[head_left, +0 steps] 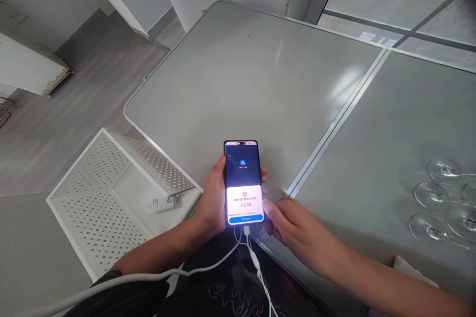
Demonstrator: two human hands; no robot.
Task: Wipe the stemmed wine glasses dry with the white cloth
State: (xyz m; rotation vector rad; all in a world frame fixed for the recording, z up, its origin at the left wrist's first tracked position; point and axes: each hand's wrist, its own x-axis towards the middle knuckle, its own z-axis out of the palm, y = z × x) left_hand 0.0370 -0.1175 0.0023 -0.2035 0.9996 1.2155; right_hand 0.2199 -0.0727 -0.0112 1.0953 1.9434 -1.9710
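A smartphone [243,183] with a lit screen is upright in my left hand [212,203]. The left thumb lies along its left edge, and fingertips from behind show at its right edge. The screen has a dark blue upper part and a white panel reading ¥6.00 above a blue button. My right hand [288,220] is closed at the phone's lower right edge, thumb on the rim and the other fingers curled, partly hidden. A white charging cable [246,230] is plugged into the phone's bottom and runs down over my lap.
Under the phone spreads a grey table [238,74] with a metal seam [334,126] between its sections. Several upturned stemmed glasses [431,228] stand at the right. A white perforated basket [107,208] holding a white box-like item [159,203] is at the left, beside the table edge.
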